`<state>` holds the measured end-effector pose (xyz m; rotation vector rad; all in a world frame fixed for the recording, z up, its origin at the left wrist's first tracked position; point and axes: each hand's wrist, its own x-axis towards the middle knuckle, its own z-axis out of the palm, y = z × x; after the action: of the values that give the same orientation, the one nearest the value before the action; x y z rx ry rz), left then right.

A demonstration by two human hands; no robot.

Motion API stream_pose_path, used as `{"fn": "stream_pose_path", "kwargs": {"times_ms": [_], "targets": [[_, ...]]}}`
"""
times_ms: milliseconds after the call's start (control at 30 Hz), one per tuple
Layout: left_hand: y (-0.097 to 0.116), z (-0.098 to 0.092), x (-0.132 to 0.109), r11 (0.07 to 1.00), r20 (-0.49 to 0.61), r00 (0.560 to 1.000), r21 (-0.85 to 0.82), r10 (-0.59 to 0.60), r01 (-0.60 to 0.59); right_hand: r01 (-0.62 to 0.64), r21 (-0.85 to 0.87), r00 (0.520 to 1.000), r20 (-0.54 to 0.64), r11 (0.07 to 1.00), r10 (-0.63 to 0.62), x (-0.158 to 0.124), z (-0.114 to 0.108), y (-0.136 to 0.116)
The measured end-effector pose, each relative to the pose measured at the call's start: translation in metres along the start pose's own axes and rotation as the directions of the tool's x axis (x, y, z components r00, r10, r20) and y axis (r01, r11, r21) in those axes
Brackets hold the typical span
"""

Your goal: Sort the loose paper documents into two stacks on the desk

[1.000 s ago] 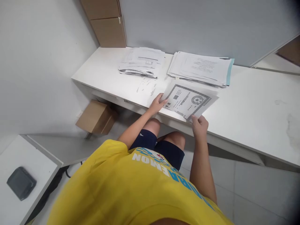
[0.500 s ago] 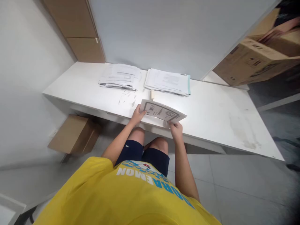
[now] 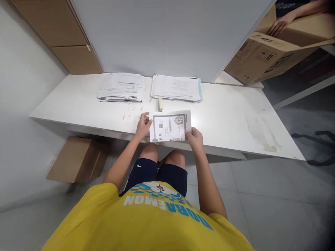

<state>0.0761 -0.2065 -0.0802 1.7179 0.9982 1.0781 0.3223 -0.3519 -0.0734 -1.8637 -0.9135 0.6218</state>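
Holding printed sheet [image 3: 170, 127], both hands; print too small to read.

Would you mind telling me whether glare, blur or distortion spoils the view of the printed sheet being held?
Head view: the printed sheet is sharp enough to show a border and seal, though its text is too small to read; a bright glare patch sits on the table beside its right edge; wide-angle distortion bends the table's edges, and the corners darken.

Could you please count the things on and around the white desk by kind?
Paper stacks: 2, a left one and a right one.
Bordered document, held by left hand and right hand: 1.
Small stapler: 1.
Cardboard boxes: 2, floor and upper right.
Total: 6.
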Motion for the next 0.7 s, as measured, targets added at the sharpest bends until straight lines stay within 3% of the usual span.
{"fn": "stream_pose_path", "kwargs": {"times_ms": [67,233,433,700], "targets": [[-0.003,0.002,0.017,0.981,0.075,0.996,0.188,-0.057,0.042,-0.049,-0.041,0.998,0.024,0.998,0.05,0.016,-0.004,-0.003],[-0.004,0.014,0.045,0.865,0.151,0.987,0.501,-0.058,-0.026,-0.173,-0.016,0.982,0.071,0.985,0.174,0.051,-0.01,-0.004],[0.0,0.015,0.044,0.79,0.214,0.977,0.598,0.005,-0.135,-0.242,0.155,0.965,0.142,0.958,0.221,0.062,-0.021,0.005],[0.008,0.016,0.041,0.691,0.24,0.971,0.7,0.008,-0.179,-0.253,0.269,0.963,0.165,0.929,0.214,0.063,-0.02,0.008]]}}
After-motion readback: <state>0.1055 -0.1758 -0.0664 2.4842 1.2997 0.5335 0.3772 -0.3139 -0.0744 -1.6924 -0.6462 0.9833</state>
